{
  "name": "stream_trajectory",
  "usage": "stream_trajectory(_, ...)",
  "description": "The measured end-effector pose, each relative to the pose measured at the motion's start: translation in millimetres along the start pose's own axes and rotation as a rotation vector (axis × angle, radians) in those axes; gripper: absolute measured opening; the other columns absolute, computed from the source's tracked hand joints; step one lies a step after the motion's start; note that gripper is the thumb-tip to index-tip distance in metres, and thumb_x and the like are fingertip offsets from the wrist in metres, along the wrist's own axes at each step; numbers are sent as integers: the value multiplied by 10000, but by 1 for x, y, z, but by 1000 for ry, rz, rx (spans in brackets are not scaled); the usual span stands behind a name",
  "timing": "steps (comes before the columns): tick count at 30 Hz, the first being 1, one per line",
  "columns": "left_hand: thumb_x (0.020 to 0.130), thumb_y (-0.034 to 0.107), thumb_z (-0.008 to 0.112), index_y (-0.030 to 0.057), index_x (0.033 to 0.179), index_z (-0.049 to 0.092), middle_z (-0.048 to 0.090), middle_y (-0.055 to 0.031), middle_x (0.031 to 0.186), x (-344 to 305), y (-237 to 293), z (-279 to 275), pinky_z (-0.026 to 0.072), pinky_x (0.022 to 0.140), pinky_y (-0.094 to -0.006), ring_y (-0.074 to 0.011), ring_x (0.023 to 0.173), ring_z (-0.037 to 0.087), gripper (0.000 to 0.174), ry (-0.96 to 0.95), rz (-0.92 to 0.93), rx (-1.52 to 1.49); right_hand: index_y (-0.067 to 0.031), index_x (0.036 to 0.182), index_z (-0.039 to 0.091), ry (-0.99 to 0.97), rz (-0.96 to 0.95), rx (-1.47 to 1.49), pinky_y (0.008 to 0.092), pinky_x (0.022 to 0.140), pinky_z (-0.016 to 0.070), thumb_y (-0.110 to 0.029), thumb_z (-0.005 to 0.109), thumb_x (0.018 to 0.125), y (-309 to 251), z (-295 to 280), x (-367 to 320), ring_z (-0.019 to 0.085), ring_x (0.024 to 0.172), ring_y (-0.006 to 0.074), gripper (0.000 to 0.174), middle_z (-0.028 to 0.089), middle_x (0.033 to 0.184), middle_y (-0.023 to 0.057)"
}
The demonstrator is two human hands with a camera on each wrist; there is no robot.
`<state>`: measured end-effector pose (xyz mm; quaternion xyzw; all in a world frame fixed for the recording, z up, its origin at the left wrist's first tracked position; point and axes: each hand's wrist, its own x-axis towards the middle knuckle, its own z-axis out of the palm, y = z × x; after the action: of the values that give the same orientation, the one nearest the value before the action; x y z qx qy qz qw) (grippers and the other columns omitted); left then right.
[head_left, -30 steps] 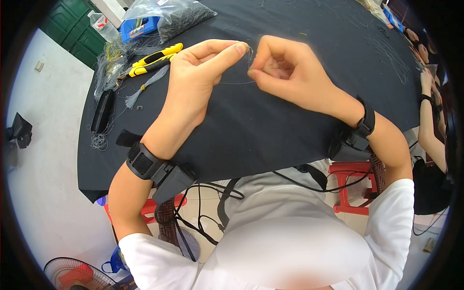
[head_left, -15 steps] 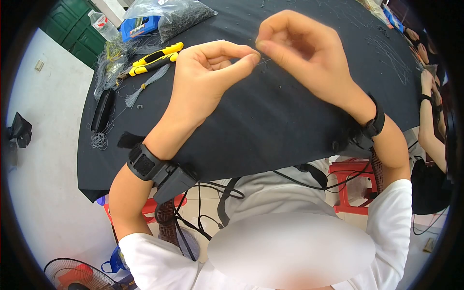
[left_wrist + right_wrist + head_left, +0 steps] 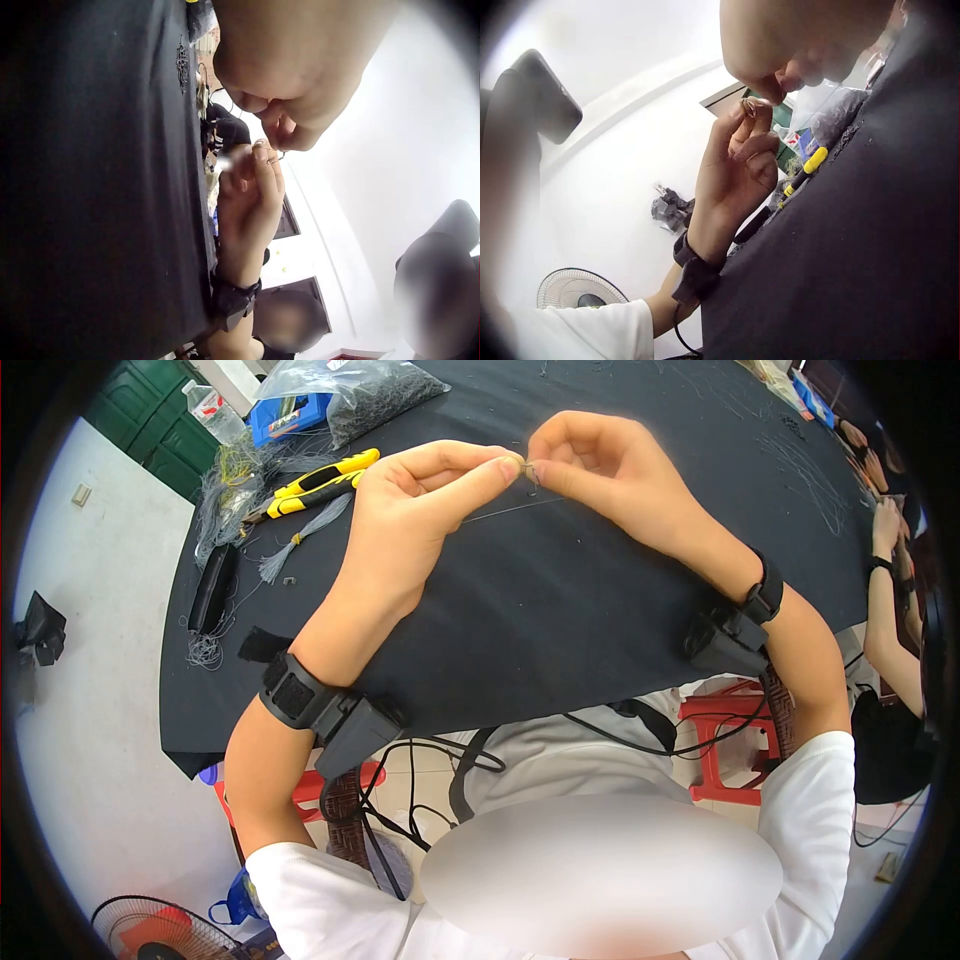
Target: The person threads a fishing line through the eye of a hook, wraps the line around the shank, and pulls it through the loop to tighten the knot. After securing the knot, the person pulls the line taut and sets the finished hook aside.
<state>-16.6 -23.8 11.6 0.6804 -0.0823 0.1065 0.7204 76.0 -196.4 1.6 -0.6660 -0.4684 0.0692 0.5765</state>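
Observation:
In the head view both hands meet above the black cloth. My left hand (image 3: 420, 510) pinches a small thin piece (image 3: 528, 468) between thumb and index finger. My right hand (image 3: 625, 485) pinches at the same piece from the other side, thumb and index touching. A fine thread (image 3: 510, 511) stretches below, between the hands. The left wrist view has the thin looped piece (image 3: 274, 157) at the fingertips of the right hand (image 3: 251, 199). From the right wrist, the left hand (image 3: 735, 165) holds a small loop (image 3: 750, 107) at its fingertips; the exact shape is too small to tell.
Yellow-black pliers (image 3: 315, 485) lie at the left beside a tied thread bundle (image 3: 296, 542) and a black case (image 3: 213, 590). Behind are a bag of dark pieces (image 3: 385, 400), a blue box (image 3: 285, 422) and a bottle (image 3: 212, 412). Loose threads (image 3: 815, 485) lie right.
My right hand rose away from the left, then came down to meet its fingertips. The left hand moved right, then slightly back left. The thread shows again between the hands.

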Motion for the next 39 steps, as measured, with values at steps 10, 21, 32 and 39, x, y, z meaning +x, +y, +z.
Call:
stream_trajectory(10,786,156,672,31,881,683,513,90,586,4,-9,-3,183,447,-164,20,487,293,157,121,-43,-8,-37,786,534,-59,2,22,170,512,323,-96,582,809,-3,13,-10,391,574,4,79,450,637,-67)
stream_trajectory(21,786,119,664,6,870,677,620,15,695,0,-8,0,326,520,-148,6,589,477,141,93,-61,34,-34,816,539,26,-206,-194,191,491,311,-60,579,811,-24,14,-10,352,558,23,48,409,618,-49)
stream_trajectory(32,794,165,672,52,910,677,589,72,711,-1,-9,6,220,467,-147,27,537,369,162,-55,-39,117,-14,849,568,81,-241,-213,163,530,334,-112,583,840,-8,-3,4,397,591,7,100,457,657,-55)
stream_trajectory(39,786,63,661,-23,900,658,662,-76,845,-1,-3,6,462,688,-170,-78,753,609,143,-1,-25,12,-24,898,557,-64,29,-118,176,664,398,-135,569,864,0,-8,3,486,739,16,117,538,798,-34)
